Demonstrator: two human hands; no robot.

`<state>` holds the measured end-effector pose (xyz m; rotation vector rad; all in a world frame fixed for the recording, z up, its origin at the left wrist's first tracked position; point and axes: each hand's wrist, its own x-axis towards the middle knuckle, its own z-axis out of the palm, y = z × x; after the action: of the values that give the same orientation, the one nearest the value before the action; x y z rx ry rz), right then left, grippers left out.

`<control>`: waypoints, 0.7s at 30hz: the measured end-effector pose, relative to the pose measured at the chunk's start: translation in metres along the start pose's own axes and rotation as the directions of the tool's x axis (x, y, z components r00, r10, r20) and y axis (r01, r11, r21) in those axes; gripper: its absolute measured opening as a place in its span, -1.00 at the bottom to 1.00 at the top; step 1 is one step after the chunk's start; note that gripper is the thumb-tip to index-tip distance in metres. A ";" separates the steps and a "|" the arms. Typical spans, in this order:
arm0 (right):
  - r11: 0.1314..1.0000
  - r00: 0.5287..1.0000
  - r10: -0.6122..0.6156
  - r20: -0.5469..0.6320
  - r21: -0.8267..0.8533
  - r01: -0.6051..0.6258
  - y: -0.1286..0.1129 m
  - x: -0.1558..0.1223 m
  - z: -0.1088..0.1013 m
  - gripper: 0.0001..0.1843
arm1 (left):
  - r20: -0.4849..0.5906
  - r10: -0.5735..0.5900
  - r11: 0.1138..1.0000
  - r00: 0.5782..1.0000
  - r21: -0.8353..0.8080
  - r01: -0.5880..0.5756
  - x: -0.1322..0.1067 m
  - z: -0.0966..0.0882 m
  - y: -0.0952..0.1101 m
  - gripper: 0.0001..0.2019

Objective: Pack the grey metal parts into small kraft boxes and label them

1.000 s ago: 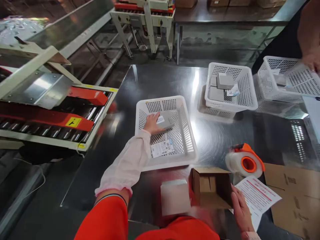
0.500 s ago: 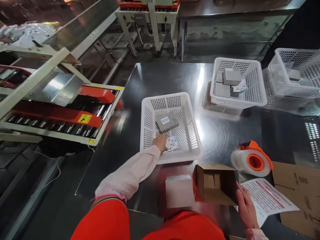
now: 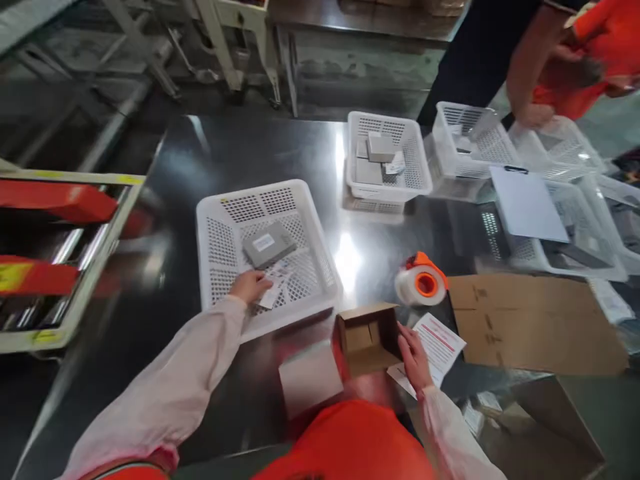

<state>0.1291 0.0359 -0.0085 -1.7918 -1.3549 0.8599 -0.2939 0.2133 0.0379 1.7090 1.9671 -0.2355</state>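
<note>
My left hand (image 3: 250,287) is inside the near white plastic basket (image 3: 205,267), its fingers closed on the edge of a printed paper slip (image 3: 270,297). Just beyond the fingers lies a flat grey box (image 3: 270,245) with a white label, on the basket's mesh floor. My right hand (image 3: 414,353) grips the right wall of a small open cardboard box (image 3: 367,360), whose opening faces me. Left of it, close to my body, a pale box (image 3: 311,379) rests on the table, blurred.
A tape dispenser (image 3: 425,283) and a printed sheet (image 3: 440,347) lie to the right, beside flattened cardboard (image 3: 530,327). Farther back stand a basket of grey boxes (image 3: 423,160) and several more baskets, one under a clipboard (image 3: 530,203). A large carton (image 3: 555,427) is lower right; people stand behind.
My view has turned to the right, bringing more baskets, the clipboard and other people into sight. The slip at my left fingers now looks slightly raised. My right hand stays on the cardboard box.
</note>
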 end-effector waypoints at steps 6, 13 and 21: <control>0.999 1.000 0.007 0.018 0.051 -0.008 -0.013 0.001 -0.008 -0.43 | -0.241 0.010 1.000 0.970 0.001 -0.010 -0.029 -0.004 0.022 -0.71; 0.994 0.999 0.022 0.031 0.107 -0.025 -0.019 0.008 -0.005 -0.49 | -0.240 0.573 0.789 0.783 -0.095 -0.607 -0.134 0.066 0.135 -0.63; 0.920 0.842 0.332 -0.425 -0.052 -0.389 0.026 0.004 -0.046 0.02 | -0.093 0.494 0.861 0.864 -0.080 -0.502 -0.128 0.100 0.178 -0.34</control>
<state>0.1808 0.0278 -0.0070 -2.2309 -0.8307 0.5352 -0.0874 0.0899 0.0516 2.1063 1.4763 0.1129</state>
